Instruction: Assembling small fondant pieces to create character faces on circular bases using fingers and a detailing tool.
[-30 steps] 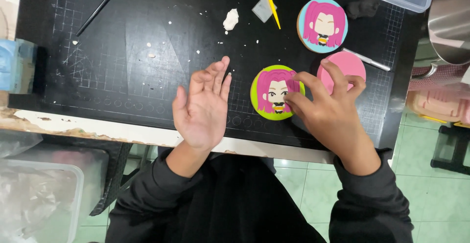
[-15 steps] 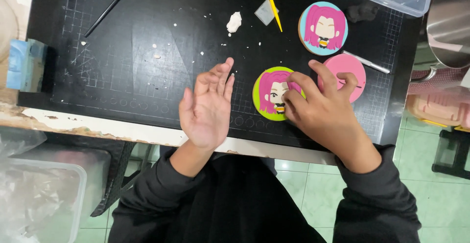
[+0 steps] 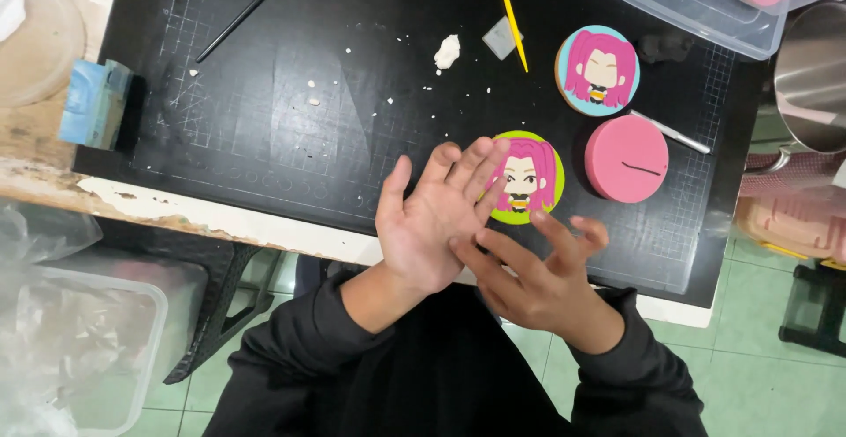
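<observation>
Head view: left hand (image 3: 432,217) spread palm-up, empty; right hand (image 3: 538,278) fingers rub it, just below the green-rimmed character disc (image 3: 526,177).

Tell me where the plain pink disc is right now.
In the head view, the plain pink disc lies on the black cutting mat, right of the green-rimmed figure disc, below the blue-rimmed one.

a home craft bench: black cutting mat (image 3: 264,93), modelling tool (image 3: 511,16), worn table edge (image 3: 176,208).
</observation>
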